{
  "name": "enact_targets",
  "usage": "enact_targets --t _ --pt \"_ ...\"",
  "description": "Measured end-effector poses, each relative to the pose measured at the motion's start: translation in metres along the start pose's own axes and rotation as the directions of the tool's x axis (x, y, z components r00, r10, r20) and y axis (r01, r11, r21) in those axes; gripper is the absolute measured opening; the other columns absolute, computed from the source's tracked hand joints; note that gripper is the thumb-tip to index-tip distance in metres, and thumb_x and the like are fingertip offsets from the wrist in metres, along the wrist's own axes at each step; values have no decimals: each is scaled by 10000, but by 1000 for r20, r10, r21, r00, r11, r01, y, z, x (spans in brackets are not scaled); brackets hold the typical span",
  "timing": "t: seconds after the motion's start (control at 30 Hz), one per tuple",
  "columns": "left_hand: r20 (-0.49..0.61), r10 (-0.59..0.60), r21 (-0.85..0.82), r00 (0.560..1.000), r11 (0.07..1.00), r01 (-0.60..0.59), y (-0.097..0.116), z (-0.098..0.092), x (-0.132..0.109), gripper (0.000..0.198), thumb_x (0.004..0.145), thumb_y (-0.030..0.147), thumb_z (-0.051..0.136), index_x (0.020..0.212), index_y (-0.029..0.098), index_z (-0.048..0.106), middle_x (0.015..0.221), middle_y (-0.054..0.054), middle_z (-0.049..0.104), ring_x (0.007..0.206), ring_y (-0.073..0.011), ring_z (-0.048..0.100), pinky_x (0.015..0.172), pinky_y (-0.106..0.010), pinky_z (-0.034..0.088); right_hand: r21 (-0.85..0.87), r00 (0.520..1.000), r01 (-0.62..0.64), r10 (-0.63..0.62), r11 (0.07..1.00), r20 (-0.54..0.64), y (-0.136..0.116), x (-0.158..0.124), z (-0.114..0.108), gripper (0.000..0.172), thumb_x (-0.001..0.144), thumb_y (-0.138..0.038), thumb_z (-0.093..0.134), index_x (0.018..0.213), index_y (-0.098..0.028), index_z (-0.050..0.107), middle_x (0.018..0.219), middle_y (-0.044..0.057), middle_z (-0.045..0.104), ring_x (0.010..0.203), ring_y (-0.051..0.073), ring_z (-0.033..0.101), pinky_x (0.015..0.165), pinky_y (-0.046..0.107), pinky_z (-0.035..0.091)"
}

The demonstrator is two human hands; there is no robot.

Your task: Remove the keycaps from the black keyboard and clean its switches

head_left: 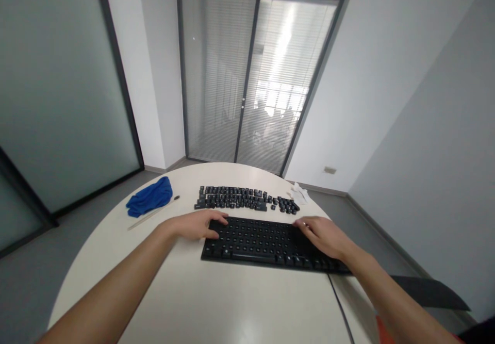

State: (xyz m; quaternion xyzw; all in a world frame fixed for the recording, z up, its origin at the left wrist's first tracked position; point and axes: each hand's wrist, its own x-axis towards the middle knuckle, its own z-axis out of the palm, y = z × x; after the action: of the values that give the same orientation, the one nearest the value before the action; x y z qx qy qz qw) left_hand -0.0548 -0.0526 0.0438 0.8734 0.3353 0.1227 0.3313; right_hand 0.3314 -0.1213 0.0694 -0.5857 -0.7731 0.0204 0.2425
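Note:
A black keyboard [251,238] lies at a slight slant on the table, most of its key positions bare, with a spacebar and some keys in place along the near row. At its far left corner, my left hand [197,224] grips it, thumb on top and fingers stretched along the far edge. My right hand [325,234] lies over the right part, fingertips at the far edge, covering the keys beneath. Beyond the keyboard, loose black keycaps [232,198] are laid out in rows, with a smaller cluster of keycaps [288,206] to the right.
On the round white table [201,302], a blue cloth [150,197] sits at the left beside a thin stick with a dark tip [154,211]. Crumpled white tissue [299,194] lies at the far right. A cable [340,305] runs from the keyboard toward the near edge.

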Motion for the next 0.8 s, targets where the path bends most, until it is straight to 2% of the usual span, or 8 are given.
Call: enact_targets --t 0.07,0.13,0.2,0.27,0.37,0.47,0.6,0.8 --pt "40 -25 -5 999 1000 25 -3 -6 -4 537 716 193 719 1238 278 625 1494 -61 458 1352 -251 445 1139 -432 297 3 991 129 -129 992 45 -28 13 1 407 972 -442 413 755 -225 680 817 71 709 804 227 645 787 324 486" --pt "55 -54 2 997 999 54 -9 -9 -6 621 662 180 760 1255 294 615 1508 -59 437 1364 -264 428 1142 -442 290 -12 975 223 -223 975 0 -59 25 4 448 1006 -412 324 762 -222 648 825 67 674 808 215 610 774 320 456" --pt "47 -84 -8 995 996 85 -16 -8 -4 631 638 170 778 1241 290 631 1496 -59 453 1351 -266 442 1132 -425 307 82 965 263 -261 961 -33 -92 34 12 459 1026 -386 263 824 -214 637 824 58 658 774 198 597 739 312 442" --pt "16 -91 -39 996 995 91 -22 -4 0 601 629 165 786 1207 272 659 1458 -66 491 1313 -261 478 1101 -390 350 251 966 257 -254 933 -45 -121 41 23 487 1035 -389 245 796 -209 629 752 37 647 724 179 596 701 293 436" --pt "-21 -67 -87 998 994 65 -23 1 6 571 604 178 813 1156 262 691 1407 -65 533 1252 -264 522 1036 -361 410 479 979 124 -187 869 85 -149 48 45 481 1012 -482 341 768 -205 648 538 -17 548 530 140 538 537 246 392" --pt "-39 25 -120 999 992 -30 -19 2 10 477 639 165 787 1098 270 714 1340 -32 593 1215 -246 543 1043 -353 400 640 957 -24 -167 768 236 -156 49 70 468 961 -552 441 748 -193 652 511 -32 521 459 117 510 462 222 370" --pt "-47 95 -119 994 988 -101 -15 2 13 413 671 163 769 1066 278 733 1362 -30 580 1231 -243 535 1077 -351 367 764 937 -171 -138 623 322 -147 46 100 344 899 -512 575 809 -186 635 586 -28 564 499 112 550 476 211 407" --pt "-62 21 -53 998 998 -24 -16 3 13 432 711 254 765 1138 294 710 1394 -46 561 1266 -265 517 1079 -388 372 818 950 -232 -60 527 308 -142 40 121 278 806 -430 713 768 -196 568 611 -23 618 564 130 583 547 238 439"
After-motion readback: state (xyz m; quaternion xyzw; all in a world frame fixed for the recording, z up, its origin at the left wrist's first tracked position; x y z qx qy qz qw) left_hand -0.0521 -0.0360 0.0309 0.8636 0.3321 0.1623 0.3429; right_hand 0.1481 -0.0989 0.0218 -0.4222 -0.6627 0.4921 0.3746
